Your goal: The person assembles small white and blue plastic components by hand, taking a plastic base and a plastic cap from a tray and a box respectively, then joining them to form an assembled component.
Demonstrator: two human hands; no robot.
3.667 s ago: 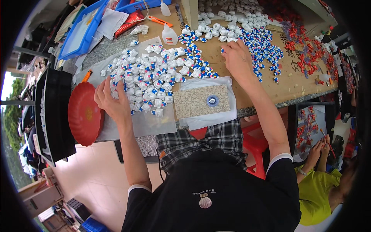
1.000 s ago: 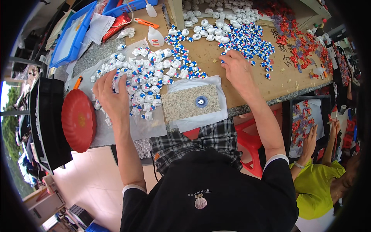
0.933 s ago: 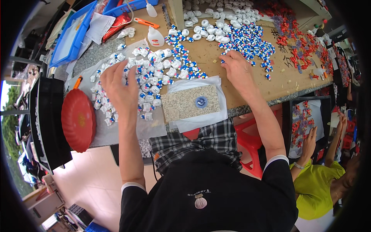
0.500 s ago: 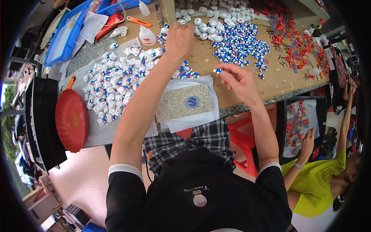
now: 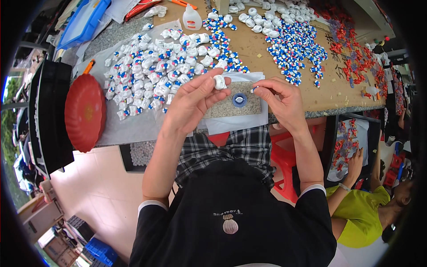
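Note:
My left hand pinches a small white rounded figure part between thumb and fingers. Opposite it, my right hand grips a tiny blue-and-white piece at its fingertips. Between and just below the hands, a small blue round dish rests on a speckled stone slab, which lies on white paper. To the left spreads a pile of white figures with blue and pink parts. Beyond my right hand lies a heap of small blue-and-white pieces.
A white squeeze bottle stands behind the pile. A red scalloped dish is at the left edge, and a blue tray sits at the back left. Red and purple parts lie far right. A person in a yellow-green shirt works at right.
My left hand has come back from the far heap of white parts and now holds one. My right hand still holds its small piece, closer to the left hand. The view has shifted.

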